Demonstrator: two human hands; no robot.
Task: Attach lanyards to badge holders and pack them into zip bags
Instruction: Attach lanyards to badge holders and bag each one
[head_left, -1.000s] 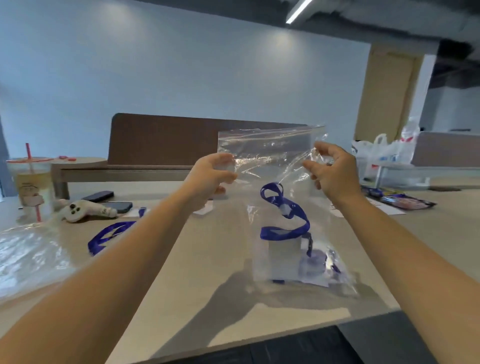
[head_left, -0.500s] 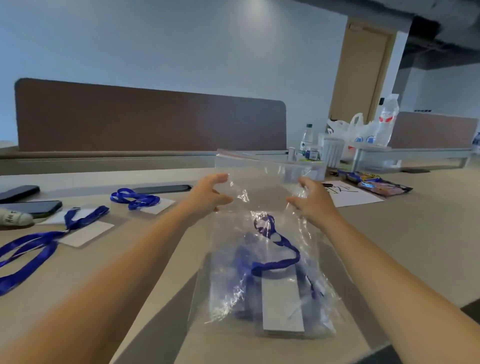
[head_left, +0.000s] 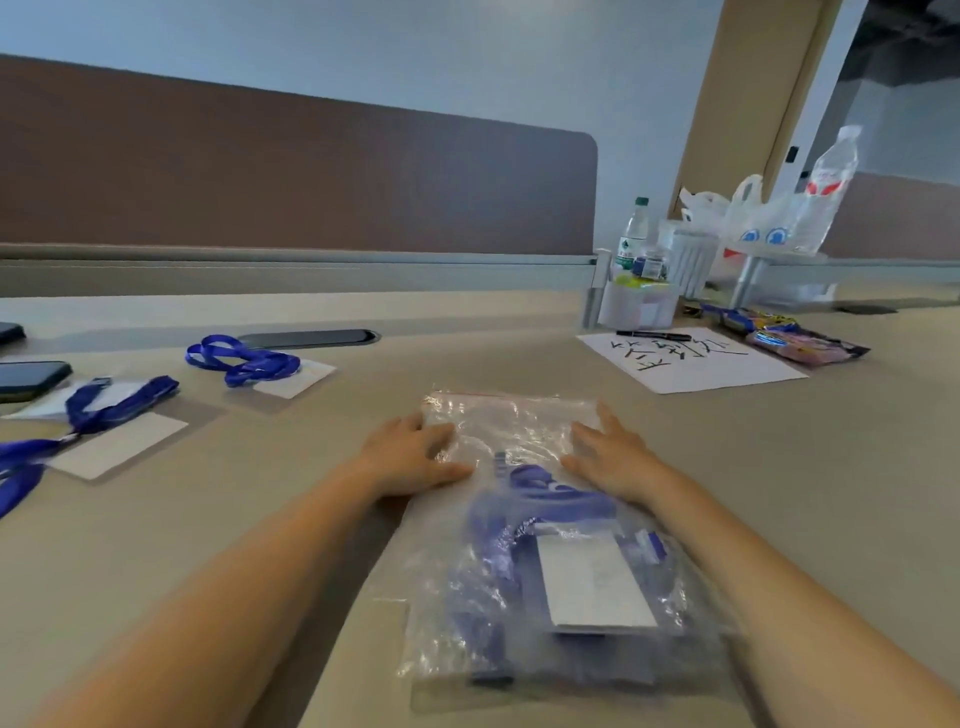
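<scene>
Both arms reach forward — left hand (head_left: 410, 457) and right hand (head_left: 613, 457) flat, palms down, fingers straight.

The zip bag (head_left: 524, 519), which you hold upright in the air by its top corners a second ago, now lies flat on the table (head_left: 779, 467), its sealed strip pointing away from you toward the brown partition (head_left: 291, 171). Your left hand (head_left: 415, 457) no longer pinches the bag's corner; it rests with straight fingers on the bag's upper left part. Your right hand (head_left: 613, 457) likewise releases its pinch and lies flat on the bag's upper right part. The blue lanyard (head_left: 540, 493) and white badge holder (head_left: 592, 582) inside, hanging at the bag's bottom before, now spread flat across its near half.
</scene>
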